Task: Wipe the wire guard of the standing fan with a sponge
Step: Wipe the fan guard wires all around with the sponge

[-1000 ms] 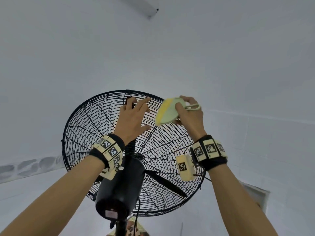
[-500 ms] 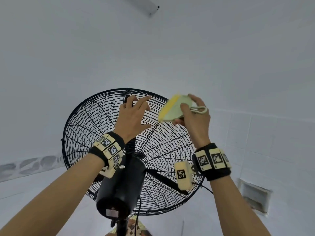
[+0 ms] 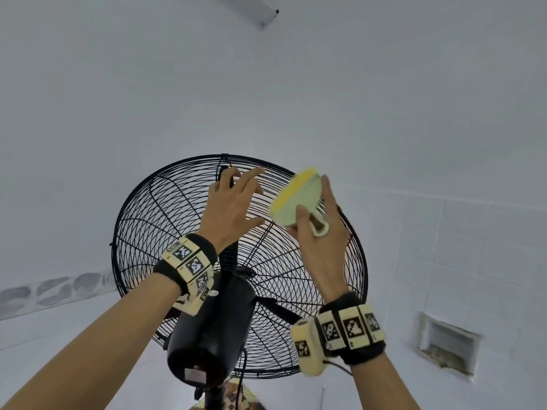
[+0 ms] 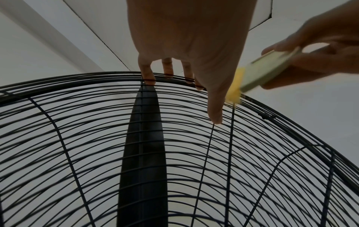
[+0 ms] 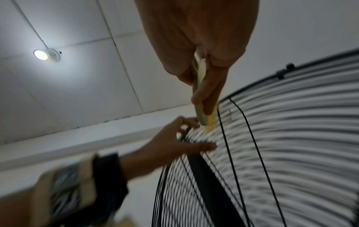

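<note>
The standing fan's black wire guard point(image 3: 165, 232) fills the middle of the head view, seen from behind, with the black motor housing point(image 3: 213, 329) below it. My left hand point(image 3: 233, 202) holds the guard's top rim, fingers hooked over the wires point(image 4: 77, 138) and thumb pressed on the near side. My right hand point(image 3: 319, 232) grips a pale green holder with a yellow sponge point(image 3: 296, 199). The sponge's yellow face point(image 4: 235, 93) touches the upper right rim, just right of my left thumb. In the blurred right wrist view the sponge point(image 5: 203, 116) meets the guard point(image 5: 291, 138) beside my left hand point(image 5: 174, 138).
A black fan blade point(image 4: 143, 153) stands still inside the guard. White walls surround the fan, tiled on the right with a small vent point(image 3: 447, 341) low down. A round lamp point(image 5: 40, 54) shines on the panelled ceiling. A cable hangs beside the motor housing.
My right hand has carried the sponge up and to the right along the upper rim and turned it more upright. My left hand has kept its hold at the top.
</note>
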`<move>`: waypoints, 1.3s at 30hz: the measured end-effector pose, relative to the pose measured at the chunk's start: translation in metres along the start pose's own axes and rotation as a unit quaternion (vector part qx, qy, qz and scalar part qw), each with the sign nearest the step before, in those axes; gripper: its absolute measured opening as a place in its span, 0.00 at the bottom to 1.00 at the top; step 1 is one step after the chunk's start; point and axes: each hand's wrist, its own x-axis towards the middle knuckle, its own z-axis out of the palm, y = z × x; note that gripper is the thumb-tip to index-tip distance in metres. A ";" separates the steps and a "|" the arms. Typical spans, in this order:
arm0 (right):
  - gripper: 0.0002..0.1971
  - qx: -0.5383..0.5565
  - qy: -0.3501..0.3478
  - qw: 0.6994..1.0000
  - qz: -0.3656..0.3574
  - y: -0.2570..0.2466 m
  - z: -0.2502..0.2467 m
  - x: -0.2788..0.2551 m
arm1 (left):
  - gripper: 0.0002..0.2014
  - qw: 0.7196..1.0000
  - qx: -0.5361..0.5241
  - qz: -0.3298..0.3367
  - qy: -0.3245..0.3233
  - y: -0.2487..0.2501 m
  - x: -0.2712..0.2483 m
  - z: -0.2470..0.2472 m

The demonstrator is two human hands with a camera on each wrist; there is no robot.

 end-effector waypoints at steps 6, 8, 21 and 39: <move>0.33 -0.010 -0.031 0.999 0.008 0.017 0.006 -0.028 | 0.33 1.000 0.005 0.003 0.003 0.001 0.000 0.002; 0.32 0.037 0.023 0.999 -0.028 0.013 0.007 -0.024 | 0.34 1.000 0.004 0.004 0.010 -0.001 0.000 0.003; 0.34 -0.049 0.057 0.992 -0.098 0.043 0.008 -0.038 | 0.34 1.000 0.001 0.010 0.013 0.002 -0.003 -0.001; 0.32 -0.168 -0.075 0.980 -0.078 0.077 0.004 -0.073 | 0.32 1.000 -0.001 0.003 0.006 0.003 -0.005 -0.001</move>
